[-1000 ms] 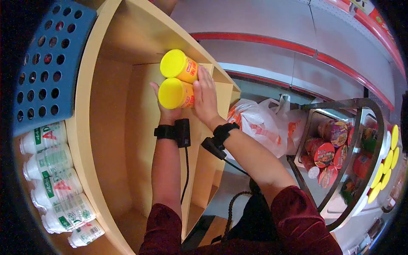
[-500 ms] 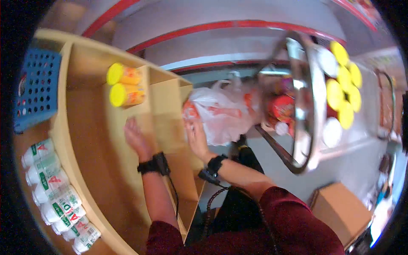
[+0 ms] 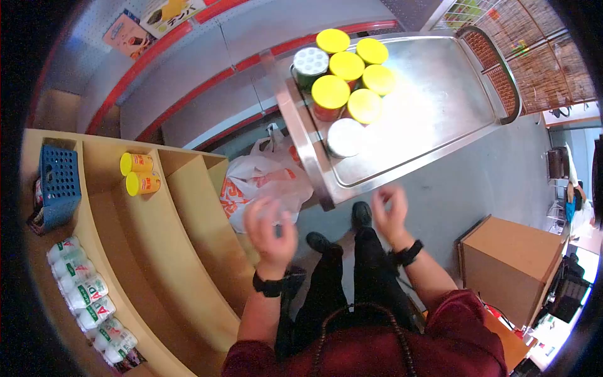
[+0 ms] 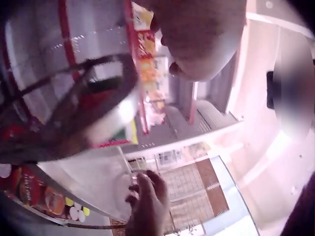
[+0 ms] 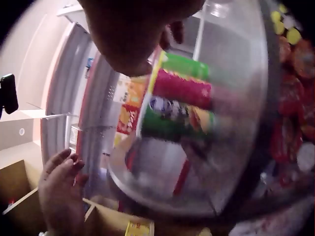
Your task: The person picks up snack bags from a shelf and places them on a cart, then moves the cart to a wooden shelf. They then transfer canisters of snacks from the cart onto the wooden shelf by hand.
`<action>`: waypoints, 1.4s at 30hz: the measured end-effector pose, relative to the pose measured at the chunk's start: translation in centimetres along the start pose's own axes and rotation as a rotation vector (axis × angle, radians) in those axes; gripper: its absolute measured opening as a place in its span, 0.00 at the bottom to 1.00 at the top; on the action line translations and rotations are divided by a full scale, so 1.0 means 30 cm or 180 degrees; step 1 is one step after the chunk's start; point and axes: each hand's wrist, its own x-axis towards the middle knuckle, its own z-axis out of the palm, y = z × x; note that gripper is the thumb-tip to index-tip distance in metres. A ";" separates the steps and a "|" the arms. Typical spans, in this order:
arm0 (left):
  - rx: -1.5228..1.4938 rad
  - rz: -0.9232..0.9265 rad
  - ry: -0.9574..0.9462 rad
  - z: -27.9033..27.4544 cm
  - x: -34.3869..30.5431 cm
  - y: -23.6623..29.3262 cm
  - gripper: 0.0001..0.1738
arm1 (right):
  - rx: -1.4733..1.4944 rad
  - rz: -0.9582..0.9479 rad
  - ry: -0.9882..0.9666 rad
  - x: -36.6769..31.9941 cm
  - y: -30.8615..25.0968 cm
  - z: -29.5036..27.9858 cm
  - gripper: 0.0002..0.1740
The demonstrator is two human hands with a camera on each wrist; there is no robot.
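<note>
My left hand (image 3: pixel 270 235) hovers beside the white plastic bag, fingers loosely bent and nothing in them. Just in front of the metal cart's near edge, my right hand (image 3: pixel 391 217) is raised with relaxed, bent fingers, also holding nothing. On the cart top (image 3: pixel 433 107) stand several canisters with yellow lids (image 3: pixel 330 92) and two with whitish lids (image 3: pixel 344 137). The right wrist view shows canisters with green and magenta labels (image 5: pixel 179 88). Two yellow-lidded orange canisters (image 3: pixel 149 183) lie side by side in the wooden shelf at left, away from both hands.
The wooden shelf unit (image 3: pixel 166 245) runs along the left, with a blue perforated basket (image 3: pixel 61 182) and wrapped white bottles (image 3: pixel 88 292). A white plastic bag (image 3: pixel 267 182) with orange print sits between shelf and cart. A cardboard box (image 3: pixel 512 254) stands at right.
My hands have let go of the two orange canisters, leaving them in the shelf, and have drawn back to the right. The view has swung toward the cart, which now lies in front of me.
</note>
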 end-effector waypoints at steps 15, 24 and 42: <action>0.0595 -0.0979 -0.0912 0.441 0.264 0.324 0.32 | 0.0266 -0.0763 -0.0173 0.526 0.087 0.004 0.25; -0.0677 -0.0626 -0.0309 0.416 0.283 0.357 0.31 | 0.3272 0.0577 -0.0543 0.650 0.072 -0.256 0.23; -0.4538 -0.2930 0.2992 -0.324 -0.134 -0.433 0.32 | 0.0031 -0.0935 -0.1615 0.375 -0.061 0.016 0.34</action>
